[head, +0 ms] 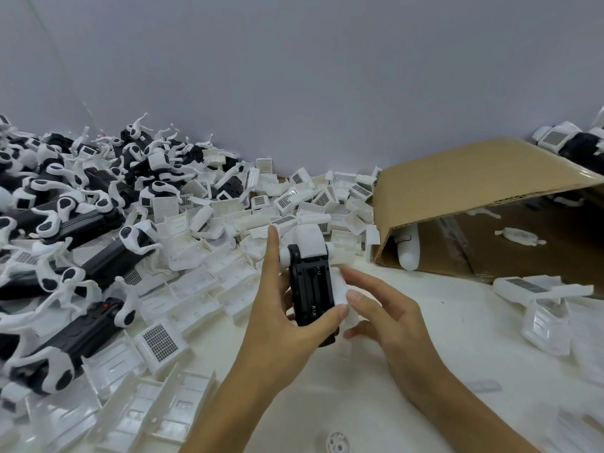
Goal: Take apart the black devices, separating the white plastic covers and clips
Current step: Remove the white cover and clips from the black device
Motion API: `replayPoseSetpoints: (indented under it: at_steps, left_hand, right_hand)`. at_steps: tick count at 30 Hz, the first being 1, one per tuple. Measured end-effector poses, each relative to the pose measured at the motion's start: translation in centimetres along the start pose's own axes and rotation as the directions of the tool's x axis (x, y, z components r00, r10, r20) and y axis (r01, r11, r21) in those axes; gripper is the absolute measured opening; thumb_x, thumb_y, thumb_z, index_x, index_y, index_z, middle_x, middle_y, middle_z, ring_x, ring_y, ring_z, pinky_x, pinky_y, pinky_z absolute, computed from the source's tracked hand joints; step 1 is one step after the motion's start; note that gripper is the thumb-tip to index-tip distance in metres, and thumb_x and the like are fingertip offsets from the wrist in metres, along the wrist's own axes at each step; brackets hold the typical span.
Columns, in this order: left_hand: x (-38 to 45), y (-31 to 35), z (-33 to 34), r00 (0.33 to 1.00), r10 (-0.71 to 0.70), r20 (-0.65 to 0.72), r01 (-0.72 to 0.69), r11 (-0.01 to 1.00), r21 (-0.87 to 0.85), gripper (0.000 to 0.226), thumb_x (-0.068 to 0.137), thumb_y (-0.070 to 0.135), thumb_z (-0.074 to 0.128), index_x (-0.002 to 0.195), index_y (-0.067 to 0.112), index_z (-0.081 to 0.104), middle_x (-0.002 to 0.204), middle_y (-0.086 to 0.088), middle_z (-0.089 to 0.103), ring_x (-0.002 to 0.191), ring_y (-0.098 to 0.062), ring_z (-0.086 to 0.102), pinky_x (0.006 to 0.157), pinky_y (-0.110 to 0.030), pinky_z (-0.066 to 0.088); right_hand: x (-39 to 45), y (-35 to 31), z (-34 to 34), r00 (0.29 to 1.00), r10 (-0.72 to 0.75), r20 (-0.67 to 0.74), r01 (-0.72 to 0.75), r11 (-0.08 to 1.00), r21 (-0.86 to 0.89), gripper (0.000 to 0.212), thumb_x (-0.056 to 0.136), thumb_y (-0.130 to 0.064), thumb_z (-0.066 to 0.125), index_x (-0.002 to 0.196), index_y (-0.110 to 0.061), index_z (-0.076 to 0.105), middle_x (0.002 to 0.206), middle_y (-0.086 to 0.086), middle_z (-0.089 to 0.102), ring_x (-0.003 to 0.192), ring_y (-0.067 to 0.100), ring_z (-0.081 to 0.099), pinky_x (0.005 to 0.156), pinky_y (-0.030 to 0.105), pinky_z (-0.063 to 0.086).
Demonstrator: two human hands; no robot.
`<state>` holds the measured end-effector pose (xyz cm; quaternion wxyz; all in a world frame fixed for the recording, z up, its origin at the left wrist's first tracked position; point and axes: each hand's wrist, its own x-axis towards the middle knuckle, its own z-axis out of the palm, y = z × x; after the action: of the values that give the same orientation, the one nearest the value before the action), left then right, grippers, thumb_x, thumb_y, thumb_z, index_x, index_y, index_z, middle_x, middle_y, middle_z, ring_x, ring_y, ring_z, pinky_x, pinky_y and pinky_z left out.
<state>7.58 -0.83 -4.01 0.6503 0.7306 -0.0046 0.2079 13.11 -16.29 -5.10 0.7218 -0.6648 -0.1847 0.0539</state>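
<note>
Far left of the held black device (312,289): heap of black devices (65,207) with white clips. Nearer it, piled white plastic covers (228,223) on the white surface (425,338). Left hand (277,308) gripping the device, index finger straight. Right hand (389,315) pinching its white cover (341,291). To its right, an open cardboard box (474,191).

Small-parts disassembly workshop: bulk heaps of black devices (88,223) and white plastic covers (183,289) crowd the bench (425,322) left of a cardboard box (474,178).
</note>
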Motion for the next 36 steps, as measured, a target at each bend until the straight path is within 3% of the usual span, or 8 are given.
replayPoseSetpoints:
  at_steps: [2,7,11,16,21,27,31,36]
  left_hand:
    - [0.2,0.1,-0.2,1.0,-0.026,0.016,0.026,1.0,-0.01,0.114,0.072,0.025,0.083,0.14,0.077,0.007,0.131,0.012,0.064,0.112,-0.003,0.067,0.082,-0.022,0.058]
    - [0.9,0.2,-0.9,0.989,-0.15,0.0,0.147,0.971,-0.186,0.092,0.081,0.018,0.064,0.129,0.081,0.016,0.128,0.009,0.068,0.117,-0.021,0.067,0.104,-0.047,0.05]
    - [0.9,0.1,-1.1,0.991,-0.13,-0.035,0.124,0.983,-0.137,0.092,0.09,0.033,0.067,0.143,0.067,0.0,0.112,0.018,0.074,0.105,-0.001,0.07,0.08,-0.017,0.055]
    - [0.7,-0.5,-0.7,0.993,-0.068,-0.093,0.071,0.997,0.032,0.063,0.089,0.018,0.075,0.122,0.055,0.036,0.107,0.014,0.076,0.097,-0.012,0.073,0.081,-0.031,0.061]
    - [0.5,-0.6,-0.3,0.997,-0.017,-0.074,0.026,0.992,0.12,0.062,0.088,0.017,0.078,0.13,0.052,0.047,0.111,0.017,0.073,0.099,-0.009,0.072,0.078,-0.029,0.061]
    - [0.6,-0.6,-0.4,0.995,-0.04,-0.094,0.05,0.994,0.102,0.071,0.091,0.025,0.072,0.149,0.046,0.037,0.119,0.012,0.069,0.105,0.001,0.067,0.074,-0.017,0.056]
    - [0.5,-0.5,-0.2,0.994,-0.066,-0.082,0.069,0.997,0.04,0.062,0.097,0.025,0.063,0.142,0.057,0.035,0.119,0.015,0.07,0.104,0.005,0.066,0.07,-0.012,0.052]
    - [0.4,0.0,0.0,0.997,-0.073,-0.032,0.073,0.997,0.016,0.058,0.101,0.023,0.057,0.131,0.066,0.035,0.121,0.014,0.07,0.106,0.001,0.067,0.073,-0.012,0.051]
  right_hand:
    - [0.1,0.1,0.0,0.999,0.005,-0.034,-0.004,1.0,0.019,0.04,0.075,-0.044,0.083,0.114,-0.041,0.072,0.117,-0.019,0.071,0.098,0.011,0.072,0.071,0.032,0.062]
    - [0.8,1.2,-0.5,0.995,0.094,-0.024,-0.088,0.978,0.19,0.067,0.064,-0.015,0.081,0.124,-0.036,0.059,0.112,-0.006,0.074,0.104,0.012,0.07,0.078,0.022,0.058]
    - [0.4,0.8,-0.4,0.999,-0.032,-0.037,0.037,0.991,0.131,0.057,0.069,-0.001,0.087,0.11,-0.037,0.071,0.107,-0.005,0.075,0.099,0.009,0.071,0.075,0.017,0.056]
    - [0.1,0.6,0.2,0.986,-0.125,-0.114,0.128,0.991,0.024,0.065,0.081,-0.004,0.08,0.123,-0.051,0.065,0.123,-0.014,0.065,0.096,0.013,0.071,0.071,0.024,0.059]
    - [-0.4,0.8,0.7,0.987,-0.158,0.017,0.159,0.987,-0.012,0.07,0.089,0.023,0.051,0.128,-0.034,0.066,0.127,-0.011,0.063,0.103,0.018,0.072,0.075,0.025,0.06]
    - [-0.7,-0.1,0.8,0.984,-0.171,-0.054,0.175,0.982,0.072,0.032,0.093,-0.008,0.069,0.121,-0.024,0.071,0.129,-0.013,0.066,0.11,0.009,0.069,0.083,0.019,0.056]
    - [-0.8,0.1,0.9,0.977,-0.211,-0.032,0.213,0.972,0.098,0.042,0.085,0.012,0.068,0.108,-0.023,0.073,0.131,-0.01,0.063,0.11,0.015,0.069,0.087,0.025,0.057]
    - [-1.0,-0.1,1.4,0.961,-0.273,-0.035,0.274,0.962,0.006,0.015,0.083,-0.017,0.074,0.098,-0.019,0.077,0.132,-0.015,0.063,0.121,0.009,0.063,0.093,0.018,0.053]
